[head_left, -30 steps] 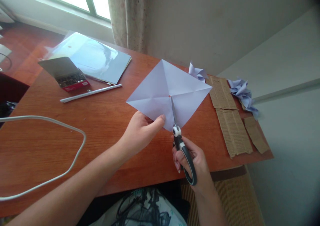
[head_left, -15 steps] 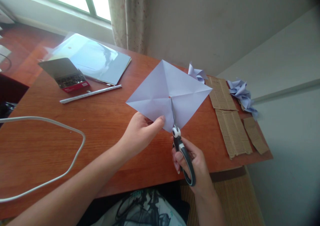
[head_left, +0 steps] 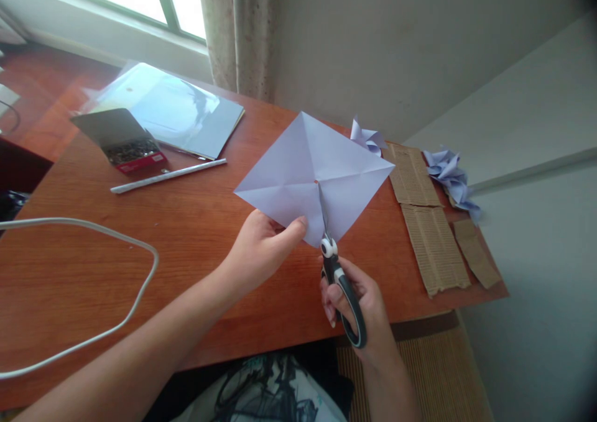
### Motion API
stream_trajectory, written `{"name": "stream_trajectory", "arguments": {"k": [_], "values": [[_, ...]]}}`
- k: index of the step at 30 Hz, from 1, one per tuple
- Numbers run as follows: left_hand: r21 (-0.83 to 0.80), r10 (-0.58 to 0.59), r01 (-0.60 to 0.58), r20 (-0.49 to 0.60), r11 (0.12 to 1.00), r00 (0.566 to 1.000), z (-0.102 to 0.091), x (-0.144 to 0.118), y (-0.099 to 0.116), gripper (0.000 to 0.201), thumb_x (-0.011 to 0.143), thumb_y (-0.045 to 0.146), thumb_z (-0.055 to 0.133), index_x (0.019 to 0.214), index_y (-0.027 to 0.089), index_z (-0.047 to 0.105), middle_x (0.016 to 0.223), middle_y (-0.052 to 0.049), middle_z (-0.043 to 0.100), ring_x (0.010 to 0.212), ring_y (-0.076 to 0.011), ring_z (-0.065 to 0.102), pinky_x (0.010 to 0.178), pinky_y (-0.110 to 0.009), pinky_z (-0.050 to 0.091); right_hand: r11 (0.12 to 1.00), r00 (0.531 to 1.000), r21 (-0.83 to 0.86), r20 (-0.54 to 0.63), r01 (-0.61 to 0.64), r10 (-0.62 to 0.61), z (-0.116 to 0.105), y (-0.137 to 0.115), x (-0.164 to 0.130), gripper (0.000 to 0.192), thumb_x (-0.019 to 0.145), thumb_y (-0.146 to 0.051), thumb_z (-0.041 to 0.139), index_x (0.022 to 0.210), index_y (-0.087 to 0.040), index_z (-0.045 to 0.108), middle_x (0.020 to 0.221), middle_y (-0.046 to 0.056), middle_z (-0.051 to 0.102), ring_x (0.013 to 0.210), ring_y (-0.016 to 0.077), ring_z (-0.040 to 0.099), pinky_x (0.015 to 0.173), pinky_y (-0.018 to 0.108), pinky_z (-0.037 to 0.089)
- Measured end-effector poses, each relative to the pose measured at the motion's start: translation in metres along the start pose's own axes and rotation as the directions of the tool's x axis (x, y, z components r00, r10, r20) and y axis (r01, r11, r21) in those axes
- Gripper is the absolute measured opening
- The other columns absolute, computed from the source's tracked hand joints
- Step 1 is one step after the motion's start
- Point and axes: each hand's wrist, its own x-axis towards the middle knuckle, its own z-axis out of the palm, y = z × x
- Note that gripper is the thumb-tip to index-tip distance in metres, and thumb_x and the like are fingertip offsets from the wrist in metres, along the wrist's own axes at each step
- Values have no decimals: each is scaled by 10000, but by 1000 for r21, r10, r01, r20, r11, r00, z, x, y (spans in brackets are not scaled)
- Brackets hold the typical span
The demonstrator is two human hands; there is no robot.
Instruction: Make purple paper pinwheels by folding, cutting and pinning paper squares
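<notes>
My left hand [head_left: 263, 242] pinches the lower left edge of a pale square sheet of paper [head_left: 284, 164], thumb on top and fingers underneath. The sheet is turned like a diamond above the table, with creases crossing at a small hole in its middle. My right hand [head_left: 361, 294] is closed round the dark handles of a pair of scissors [head_left: 332, 266] with a white pivot. Their blades lie along the crease from the near corner, tips by the central hole. Whether the paper is cut along that line I cannot tell.
On the wooden table [head_left: 205, 223] are a box of small metal pieces [head_left: 133, 151], a white stick [head_left: 170, 176], a folder [head_left: 186, 111] and a white cable [head_left: 152, 266]. To the right lie cardboard pieces [head_left: 433, 245], a folded paper shape [head_left: 368, 137] and several more [head_left: 450, 173].
Very little differs. The sheet's right corner has shifted slightly to the left, and the scissor handles have moved very slightly right. Both hands keep their hold.
</notes>
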Motion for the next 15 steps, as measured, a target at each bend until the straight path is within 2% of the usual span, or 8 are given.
{"name": "stream_trajectory", "arguments": {"k": [5, 10, 15], "values": [[49, -13, 13, -8, 999, 1000, -1, -1, 0, 149, 830, 238, 630, 707, 153, 634, 623, 23, 627, 571, -113, 560, 527, -201, 439, 1000, 999, -9, 29, 20, -19, -2, 1, -2, 492, 816, -512, 770, 1176, -200, 644, 740, -17, 574, 507, 77, 482, 451, 199, 401], [53, -10, 12, -45, 999, 999, -2, -1, 1, 145, 825, 262, 651, 727, 155, 639, 628, 23, 623, 564, -118, 552, 538, -214, 439, 998, 992, -1, 112, 63, -63, -2, 1, -1, 574, 809, -578, 743, 1236, -218, 608, 816, 22, 584, 646, 126, 496, 571, 250, 432], [60, -7, 14, -100, 998, 995, -4, 1, 5, 190, 818, 284, 639, 678, 161, 602, 622, 19, 614, 569, -124, 546, 566, -232, 453, 999, 984, -45, 179, -12, 20, -13, 5, -8, 594, 790, -601, 752, 1249, -253, 608, 830, 27, 575, 661, 142, 491, 592, 266, 407]]}}
